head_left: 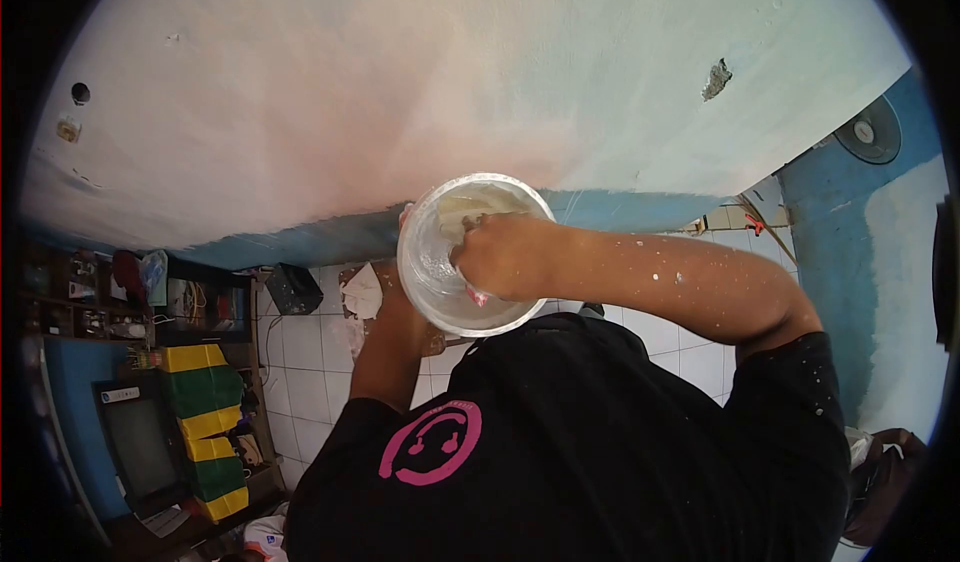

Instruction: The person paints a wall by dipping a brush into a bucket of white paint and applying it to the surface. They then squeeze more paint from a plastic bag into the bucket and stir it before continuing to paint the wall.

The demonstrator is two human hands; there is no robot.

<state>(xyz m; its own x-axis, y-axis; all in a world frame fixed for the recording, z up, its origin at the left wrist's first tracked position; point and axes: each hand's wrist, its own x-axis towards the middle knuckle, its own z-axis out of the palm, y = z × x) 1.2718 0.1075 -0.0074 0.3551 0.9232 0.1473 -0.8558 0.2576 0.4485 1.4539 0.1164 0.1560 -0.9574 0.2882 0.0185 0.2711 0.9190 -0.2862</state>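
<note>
A white plastic bucket point(425, 297) is held up before my chest, its open mouth facing me. My left hand point(404, 216) supports it from the left and behind; most of that hand is hidden by the bucket, with only a bit showing past the rim. Inside the bucket is my right hand point(500, 254), fingers curled inward and partly hidden. A pale cream patch shows above these fingers, and a small pink piece point(477, 297) below them; what the fingers hold cannot be made out. White specks dot my right forearm.
A wall point(330, 92), pale above and blue below, stands close ahead, with a chipped hole point(717, 80). A fan point(868, 130) hangs at right. Shelves and a television point(143, 440) stand left. A black box point(294, 289) sits on the white tiled floor point(300, 374).
</note>
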